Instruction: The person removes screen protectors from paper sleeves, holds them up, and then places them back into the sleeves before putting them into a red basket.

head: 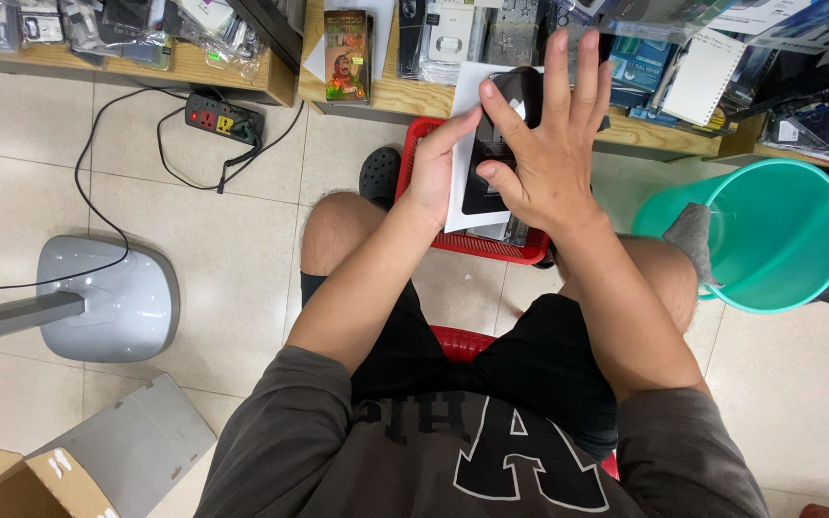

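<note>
Above the red basket (434, 144), both hands meet on a black phone (491, 144) w/ a white sheet (462, 173) under it. Phone's long axis runs near-vertical in view, top end pointing away from the person toward the shelf (405, 96). Left hand (434, 173) grips the left edge, thumb on the side. Right hand (544, 144) lies flat over the phone, fingers spread, thumb pressing the face. On the shelf: upright dark box w/ green-orange print (347, 55), clear-wrapped packs (98, 24) at left, blue packs (637, 67) and a white notebook (702, 77) at right. Teal bucket (789, 240) beside right knee; power strip (225, 119) on floor.
</note>
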